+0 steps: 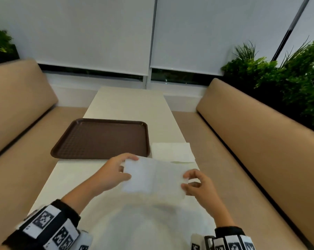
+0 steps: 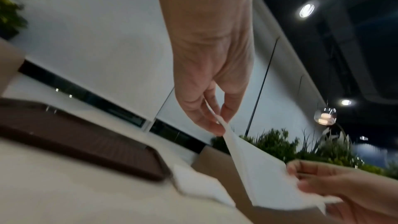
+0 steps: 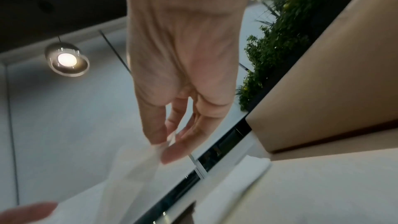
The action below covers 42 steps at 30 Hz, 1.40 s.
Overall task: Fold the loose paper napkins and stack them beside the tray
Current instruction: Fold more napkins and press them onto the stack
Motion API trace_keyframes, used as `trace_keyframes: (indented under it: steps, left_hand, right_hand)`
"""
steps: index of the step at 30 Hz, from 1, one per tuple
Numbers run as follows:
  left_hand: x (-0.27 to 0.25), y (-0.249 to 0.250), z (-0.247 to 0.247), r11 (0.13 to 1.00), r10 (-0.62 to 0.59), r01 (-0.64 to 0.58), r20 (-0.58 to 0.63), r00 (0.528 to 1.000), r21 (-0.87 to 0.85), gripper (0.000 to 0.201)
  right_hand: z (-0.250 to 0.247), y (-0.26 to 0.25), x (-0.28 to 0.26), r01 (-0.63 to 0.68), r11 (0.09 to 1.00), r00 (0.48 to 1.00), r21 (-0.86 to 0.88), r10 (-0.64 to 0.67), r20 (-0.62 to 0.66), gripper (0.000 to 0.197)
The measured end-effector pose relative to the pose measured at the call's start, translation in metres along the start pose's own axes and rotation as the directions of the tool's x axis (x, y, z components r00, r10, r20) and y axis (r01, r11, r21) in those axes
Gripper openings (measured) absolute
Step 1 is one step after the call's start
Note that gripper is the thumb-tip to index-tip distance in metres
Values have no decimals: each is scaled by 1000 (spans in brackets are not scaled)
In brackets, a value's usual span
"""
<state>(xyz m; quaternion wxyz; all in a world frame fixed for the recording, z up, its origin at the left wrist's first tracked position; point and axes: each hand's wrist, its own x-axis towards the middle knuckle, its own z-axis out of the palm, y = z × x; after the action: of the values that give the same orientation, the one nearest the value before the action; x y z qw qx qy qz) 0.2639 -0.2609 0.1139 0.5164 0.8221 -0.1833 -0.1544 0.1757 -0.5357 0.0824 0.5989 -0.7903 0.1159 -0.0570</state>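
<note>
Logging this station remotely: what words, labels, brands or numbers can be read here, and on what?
No readable text anywhere.
Wrist bands: only black-and-white square code markers, no letters or digits.
Tray: plain, no brand visible.
Held napkin and folded napkins: blank.

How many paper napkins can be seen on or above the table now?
2. One napkin is held in the air between the left hand and the right hand. One folded napkin lies right of the tray; more may lie under it.
</note>
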Motion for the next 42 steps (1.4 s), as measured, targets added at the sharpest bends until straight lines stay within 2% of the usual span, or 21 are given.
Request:
trace_keyframes:
  steps: [3,5,7,10,13,14,16,17,19,22,23,25,26,27,30,33,35,37,40,41,42]
  left_hand:
    - [51,-19,18,999,-47,47,-54,997,-2,38]
    - [90,-23,29,996,-72,67,-96,993,-63,40]
    - [128,-23,41,988,-91,73,-137,986,-137,40]
    - [178,-25,60,977,-133,109,-121,984,-183,34]
    - [210,-29,81,987,-163,161,-86,983,-29,41]
    - [215,-31,86,978,-177,185,-82,981,96,43]
    - [217,-37,94,872,-205,217,-75,976,438,46]
    - [217,-41,96,810,-205,207,-66,977,549,48]
    - [216,-50,101,735,-244,200,-23,970,648,53]
    - [207,-57,104,703,-267,179,23,963,688,61]
    - [203,-55,102,719,-246,174,12,969,673,63]
    - [189,-45,94,787,-174,166,-44,984,594,62]
    - [181,-39,89,828,-133,159,-86,987,537,61]
    - [169,-34,82,869,-109,149,-110,988,472,58]
    - [116,-23,55,976,-22,35,-63,998,215,36]
    - [39,-25,29,998,38,-38,0,999,54,20]
    - [-15,-34,15,1000,18,-18,-8,1000,15,23]
    - [-64,-49,5,1000,-19,19,-25,1000,1,25]
    - [-132,-71,-11,993,-111,105,-127,986,-55,12]
    - [-149,-81,-15,989,-145,143,-167,975,-26,19]
    - [-166,-95,-17,978,-186,202,-203,961,60,35]
  right_hand:
    - [-9,13,50,-13,996,989,-87,0,-148,20]
    - [-17,10,88,-18,991,975,-130,-11,-220,19]
    - [-23,5,125,-22,976,973,-215,-28,-228,21]
    - [-25,8,174,-45,907,973,-419,-55,-223,31]
    - [-22,22,201,-92,841,980,-533,-18,-198,30]
    - [-21,28,206,-108,814,985,-571,8,-174,32]
    - [-18,42,212,-124,745,992,-655,71,-106,36]
    - [-16,47,212,-128,716,992,-687,106,-74,36]
    - [-14,55,211,-160,662,981,-733,186,-46,39]
    - [-14,55,200,-191,598,965,-779,260,-38,47]
    - [-13,53,194,-182,603,971,-777,236,-44,49]
    - [-9,45,180,-132,636,991,-760,105,-85,52]
    - [-5,42,173,-82,660,997,-746,44,-70,51]
    - [0,39,163,-19,674,1000,-738,27,-1,50]
    - [24,30,128,118,689,950,-715,130,283,57]
    - [47,26,100,133,564,904,-815,269,333,76]
    - [60,28,89,147,460,899,-876,307,312,84]
    - [68,29,81,142,424,903,-895,314,292,84]
    - [73,25,74,58,496,895,-867,360,265,71]
    - [74,23,72,43,507,890,-861,372,264,66]
    - [76,21,70,47,497,886,-867,380,266,59]
